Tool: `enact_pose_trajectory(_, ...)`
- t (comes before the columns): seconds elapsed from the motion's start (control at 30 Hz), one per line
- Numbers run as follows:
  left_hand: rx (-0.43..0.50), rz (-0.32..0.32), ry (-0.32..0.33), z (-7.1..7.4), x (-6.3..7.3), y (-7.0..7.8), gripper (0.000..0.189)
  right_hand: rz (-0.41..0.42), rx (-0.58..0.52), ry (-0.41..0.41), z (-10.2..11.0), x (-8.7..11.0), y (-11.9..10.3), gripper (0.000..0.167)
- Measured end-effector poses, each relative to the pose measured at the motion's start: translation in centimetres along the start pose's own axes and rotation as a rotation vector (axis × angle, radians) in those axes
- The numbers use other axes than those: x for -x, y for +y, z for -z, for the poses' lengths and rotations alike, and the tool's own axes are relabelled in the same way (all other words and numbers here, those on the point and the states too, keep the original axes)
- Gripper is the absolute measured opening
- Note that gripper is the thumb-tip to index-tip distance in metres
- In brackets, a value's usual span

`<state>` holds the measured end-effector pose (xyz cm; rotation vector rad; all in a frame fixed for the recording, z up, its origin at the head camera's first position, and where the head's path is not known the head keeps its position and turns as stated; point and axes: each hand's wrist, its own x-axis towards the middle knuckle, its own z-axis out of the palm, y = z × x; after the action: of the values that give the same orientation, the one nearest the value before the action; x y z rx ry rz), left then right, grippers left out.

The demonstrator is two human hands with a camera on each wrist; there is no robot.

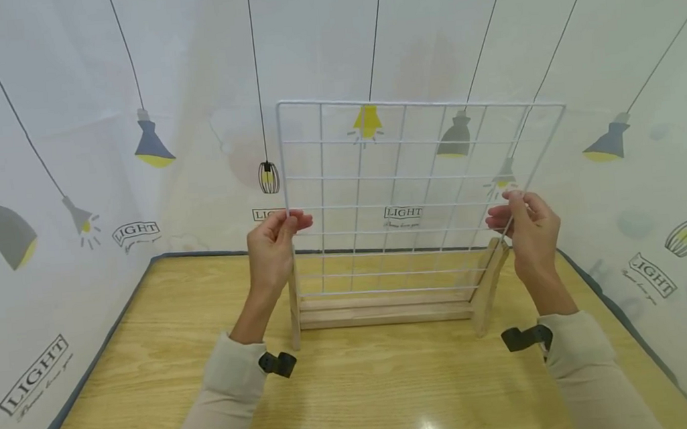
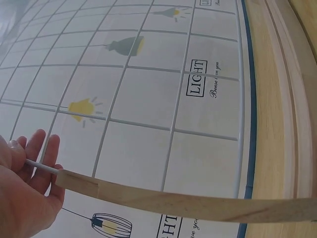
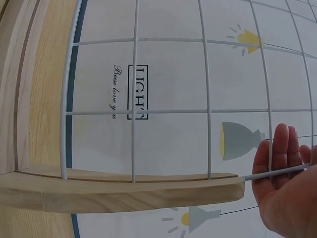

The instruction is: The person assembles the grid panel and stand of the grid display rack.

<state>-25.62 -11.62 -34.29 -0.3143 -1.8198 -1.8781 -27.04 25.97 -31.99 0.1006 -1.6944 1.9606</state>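
A white wire grid panel (image 1: 404, 104) stands upright, its lower part between the two side posts of a pale wooden stand (image 1: 386, 316). My left hand (image 1: 271, 253) pinches the panel's left edge wire between thumb and fingers, just above the left post (image 2: 173, 204). On the opposite edge, my right hand (image 1: 533, 231) holds the wire the same way, near the rounded top of the right post (image 3: 124, 196). In the right wrist view a groove runs along that post, and the panel's cross wires end at it. The bottom wire sits above the stand's slats in the head view.
The stand rests on a light wood-grain table (image 1: 355, 386). Behind and beside it hangs a pale sheet (image 1: 201, 65) printed with lamps and lettering. Dark blue edging (image 1: 108, 350) lines the table's border. Black straps (image 1: 278, 364) show at both wrists.
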Motion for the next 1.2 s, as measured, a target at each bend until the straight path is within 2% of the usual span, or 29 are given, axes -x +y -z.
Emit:
enact_pose_trajectory(0.23,-0.030,0.032,0.011,0.0,0.3,-0.1,0.021,0.006,0.010,-0.002,0.3,0.0,0.7,0.021)
enact_pose_trajectory(0.6,-0.022,0.029,-0.003,0.2,0.5,-0.8,0.019,0.016,0.019,-0.010,0.5,0.4,1.3,0.020)
enact_pose_trajectory(1.2,-0.045,0.040,0.003,0.2,0.9,-0.9,0.018,0.041,-0.022,-0.016,0.5,0.5,1.7,0.020)
